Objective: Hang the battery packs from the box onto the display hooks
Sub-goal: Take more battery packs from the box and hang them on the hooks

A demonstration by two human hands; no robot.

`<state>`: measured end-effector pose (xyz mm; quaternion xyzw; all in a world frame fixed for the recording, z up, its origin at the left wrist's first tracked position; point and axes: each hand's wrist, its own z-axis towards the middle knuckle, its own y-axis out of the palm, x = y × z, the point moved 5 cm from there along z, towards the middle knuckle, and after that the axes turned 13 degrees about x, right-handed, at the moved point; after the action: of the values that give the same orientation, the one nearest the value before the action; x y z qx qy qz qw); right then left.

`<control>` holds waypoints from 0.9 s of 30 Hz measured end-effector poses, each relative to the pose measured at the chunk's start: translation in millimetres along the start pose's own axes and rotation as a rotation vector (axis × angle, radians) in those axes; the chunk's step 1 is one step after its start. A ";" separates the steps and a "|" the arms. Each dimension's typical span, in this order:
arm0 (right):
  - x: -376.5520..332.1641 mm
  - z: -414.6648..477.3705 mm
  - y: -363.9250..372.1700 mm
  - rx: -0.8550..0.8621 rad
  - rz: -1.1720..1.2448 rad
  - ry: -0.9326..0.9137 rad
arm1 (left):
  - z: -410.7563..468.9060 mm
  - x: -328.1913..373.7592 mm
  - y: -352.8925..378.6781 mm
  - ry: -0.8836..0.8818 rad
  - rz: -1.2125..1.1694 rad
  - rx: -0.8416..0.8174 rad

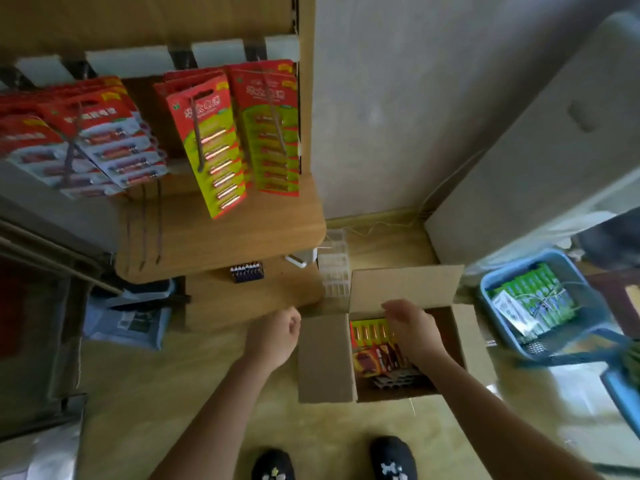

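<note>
Open cardboard box [325, 362] on the floor w/ flaps spread; inside, battery packs [372, 332] lie flat: a green/yellow one at the far end, red ones [375, 360] nearer the person. Right hand [414, 329] is over the box opening, directly above the packs, fingers loosely curled & pointing down; grip looks part open, and can't tell if it touches or holds a pack. Left hand [275, 336] is outside the box, just beside its left flap, curled into a loose fist, nothing visible in its grip. Up-left, well apart from both hands, display hooks [199, 133] carry hung packs: green/red cards [235, 133] in the middle & right, red/white cards [86, 133] at left. Blue basket [491, 289] w/ green packs sits right of the box. Two black shoes [393, 459] at bottom edge.
</note>
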<state>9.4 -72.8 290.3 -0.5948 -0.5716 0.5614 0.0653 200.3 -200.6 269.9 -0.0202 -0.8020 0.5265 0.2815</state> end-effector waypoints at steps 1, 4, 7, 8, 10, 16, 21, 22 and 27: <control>16.4 0.1 -4.7 -0.005 -0.019 0.021 | -5.4 10.5 12.3 0.024 0.003 -0.024; 70.5 6.2 -19.2 0.000 -0.096 0.058 | -16.7 37.5 53.1 0.013 -0.010 -0.090; 131.8 14.0 -25.1 -0.038 -0.096 0.115 | -23.4 60.4 102.0 -0.041 -0.040 -0.140; 149.4 16.1 -26.4 -0.056 -0.093 0.123 | -25.5 67.3 118.4 -0.065 -0.059 -0.146; 182.8 25.2 -28.7 -0.082 -0.097 0.129 | -27.4 79.7 154.6 -0.105 -0.104 -0.139; 269.2 55.8 -1.0 -0.171 -0.092 0.245 | -38.9 103.6 257.9 -0.128 -0.205 -0.146; 308.1 93.5 47.9 -0.140 -0.036 0.295 | 4.7 100.1 328.5 -0.034 -0.208 -0.135; 316.5 105.7 59.6 -0.114 -0.011 0.312 | 19.9 97.7 343.8 -0.020 -0.208 -0.132; 374.6 171.1 128.9 -0.035 0.045 0.457 | 97.1 83.2 429.1 0.105 -0.077 -0.107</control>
<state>-145.8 69.4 -86.4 -0.7201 -0.5383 0.4034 0.1700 -28.8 -63.3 -89.4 -0.0317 -0.8133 0.4699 0.3416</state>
